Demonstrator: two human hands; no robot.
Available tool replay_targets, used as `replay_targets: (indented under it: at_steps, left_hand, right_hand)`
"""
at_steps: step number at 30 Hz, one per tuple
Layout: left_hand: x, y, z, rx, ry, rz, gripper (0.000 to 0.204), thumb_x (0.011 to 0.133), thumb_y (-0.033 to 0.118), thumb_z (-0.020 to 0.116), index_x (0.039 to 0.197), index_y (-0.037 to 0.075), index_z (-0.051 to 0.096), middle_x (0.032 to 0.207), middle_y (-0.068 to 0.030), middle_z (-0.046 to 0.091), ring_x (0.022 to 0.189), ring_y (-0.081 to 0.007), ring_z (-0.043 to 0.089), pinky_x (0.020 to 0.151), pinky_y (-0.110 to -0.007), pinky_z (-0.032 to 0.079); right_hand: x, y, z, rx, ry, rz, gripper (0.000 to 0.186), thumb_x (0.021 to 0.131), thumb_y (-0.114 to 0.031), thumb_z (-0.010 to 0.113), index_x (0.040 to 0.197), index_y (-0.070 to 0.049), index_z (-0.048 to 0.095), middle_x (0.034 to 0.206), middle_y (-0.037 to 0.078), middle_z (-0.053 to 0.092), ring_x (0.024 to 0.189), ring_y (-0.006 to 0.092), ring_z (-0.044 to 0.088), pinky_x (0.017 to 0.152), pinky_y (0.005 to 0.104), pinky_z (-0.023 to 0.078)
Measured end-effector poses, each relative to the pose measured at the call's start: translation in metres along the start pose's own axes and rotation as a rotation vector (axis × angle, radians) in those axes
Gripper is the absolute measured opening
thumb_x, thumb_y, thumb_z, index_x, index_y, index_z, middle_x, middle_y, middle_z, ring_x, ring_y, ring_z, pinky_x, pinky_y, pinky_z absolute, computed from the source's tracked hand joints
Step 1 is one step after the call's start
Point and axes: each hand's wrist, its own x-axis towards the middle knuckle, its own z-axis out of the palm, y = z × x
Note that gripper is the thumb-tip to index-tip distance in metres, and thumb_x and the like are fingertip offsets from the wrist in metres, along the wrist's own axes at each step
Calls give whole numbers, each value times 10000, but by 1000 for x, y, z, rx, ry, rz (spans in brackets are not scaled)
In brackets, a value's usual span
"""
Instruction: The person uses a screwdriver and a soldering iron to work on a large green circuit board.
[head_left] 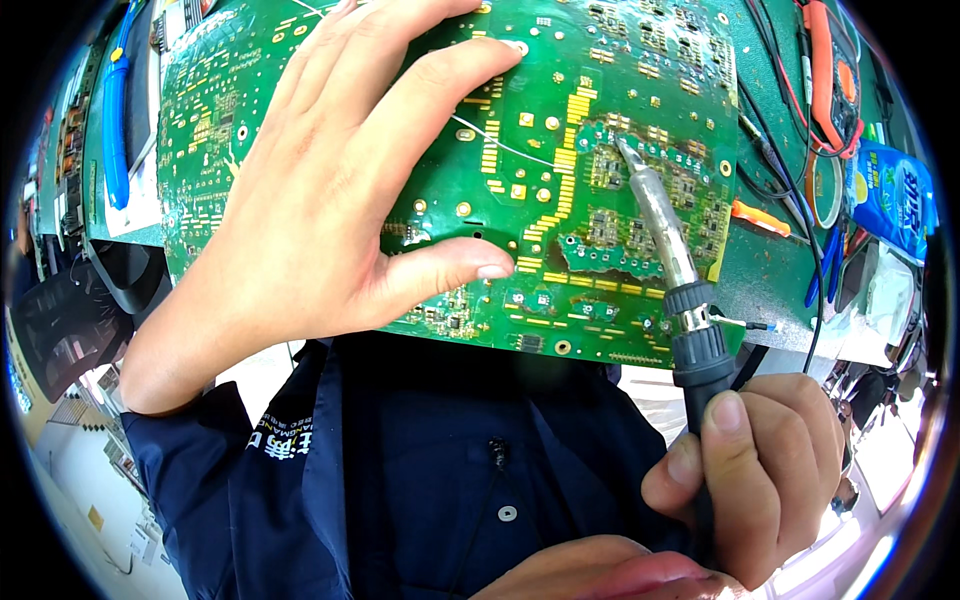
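Soldering iron (668,240) sat grasped in the clenched fingers (722,440) of the right hand (760,480), its tip touching the green circuit board (560,150) right of centre. The left hand (330,190) lay spread and released, flat on the board, steadying it. The step looked like touching up a joint; the next move would call for a steady tip and fed solder. Past the board on the table (770,280), a thin wire, an orange-handled tool (760,217), cables and a blue packet (893,195) crowded the right side.
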Motion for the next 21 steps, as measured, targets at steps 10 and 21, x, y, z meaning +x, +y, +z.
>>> replay_targets:
  at_steps: [10,21]
  left_hand:
    - [1,0,1,6,-3,-3,549,886,373,649,1312,37,565,1404,-195,472,1300,-369,479,1098,-459,347]
    - [2,1,1,4,-15,-5,562,885,386,644,1319,38,560,1410,-196,466,1306,-372,473,1103,-465,340]
  right_hand:
    - [5,3,-14,43,-82,80,300,860,-10,578,1145,75,540,652,118,520,497,205,475,427,330,353]
    - [2,6,-19,113,-80,163,287,901,-15,537,1176,69,535,626,102,531,508,163,468,455,300,359]
